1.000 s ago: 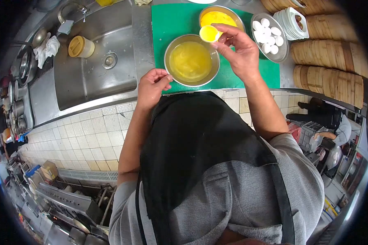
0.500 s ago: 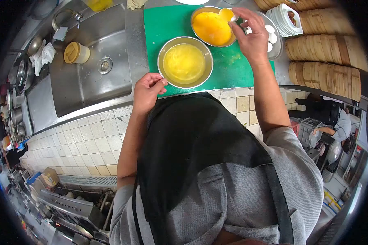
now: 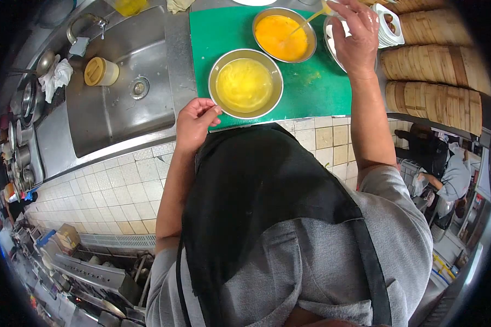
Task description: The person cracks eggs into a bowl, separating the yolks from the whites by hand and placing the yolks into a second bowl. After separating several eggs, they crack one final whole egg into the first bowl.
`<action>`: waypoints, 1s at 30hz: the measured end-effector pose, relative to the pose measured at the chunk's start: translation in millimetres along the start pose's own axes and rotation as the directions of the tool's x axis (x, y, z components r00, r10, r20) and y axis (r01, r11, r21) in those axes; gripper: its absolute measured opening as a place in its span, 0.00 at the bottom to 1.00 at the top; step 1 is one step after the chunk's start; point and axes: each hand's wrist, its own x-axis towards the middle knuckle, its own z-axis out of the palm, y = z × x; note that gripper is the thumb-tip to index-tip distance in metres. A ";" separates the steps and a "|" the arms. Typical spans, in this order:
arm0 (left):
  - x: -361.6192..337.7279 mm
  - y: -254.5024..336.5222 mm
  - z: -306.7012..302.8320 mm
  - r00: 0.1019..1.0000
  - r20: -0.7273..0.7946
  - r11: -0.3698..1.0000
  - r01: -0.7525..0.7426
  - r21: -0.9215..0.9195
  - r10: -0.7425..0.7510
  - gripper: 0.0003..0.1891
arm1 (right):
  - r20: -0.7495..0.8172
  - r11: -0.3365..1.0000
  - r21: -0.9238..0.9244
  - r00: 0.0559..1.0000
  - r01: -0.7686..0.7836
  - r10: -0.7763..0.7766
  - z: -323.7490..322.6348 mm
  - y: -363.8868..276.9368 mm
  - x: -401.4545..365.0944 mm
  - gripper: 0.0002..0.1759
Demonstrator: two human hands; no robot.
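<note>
My left hand (image 3: 196,120) pinches the near-left rim of a metal bowl (image 3: 281,87) with thumb and fingers. Pale yellow liquid egg (image 3: 244,85) fills much of that bowl. Behind it to the right stands a second metal bowl (image 3: 313,46) of deeper orange egg (image 3: 278,38). Raised at the far right, my right hand (image 3: 360,38) has its fingers closed around an eggshell (image 3: 328,7), mostly hidden by them. A yellow strand of egg (image 3: 308,23) stretches from the shell down into the orange egg. Both bowls rest on a green cutting board (image 3: 218,27).
White eggs (image 3: 345,30) lie in a metal dish (image 3: 333,49) partly behind my right hand. Stacked white dishes (image 3: 390,35) and bamboo steamers (image 3: 431,65) stand to the right. The sink (image 3: 120,114) on the left holds a lidded tub (image 3: 101,72). Another person (image 3: 453,169) stands at the far right.
My right hand has moved right and slightly up with the eggshell, from above the orange egg toward the egg dish. A strand of egg now trails from it. My left hand stays on the bowl.
</note>
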 end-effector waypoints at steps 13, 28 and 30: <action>-1.5 2.0 3.1 1.000 -0.026 1.000 0.017 -0.016 -0.017 0.09 | 0.270 0.891 0.269 0.917 -0.366 0.295 16.2 2.1 -27.5 0.19; -0.1 6.0 6.3 0.999 -0.046 0.999 0.026 -0.022 -0.027 0.11 | 0.624 0.830 0.321 0.761 -0.456 0.177 46.1 -77.7 -64.6 0.16; 0.7 6.4 10.4 0.998 -0.056 0.998 0.035 -0.055 -0.038 0.12 | 0.593 0.823 0.343 0.784 -0.453 0.185 45.2 -74.0 -63.4 0.16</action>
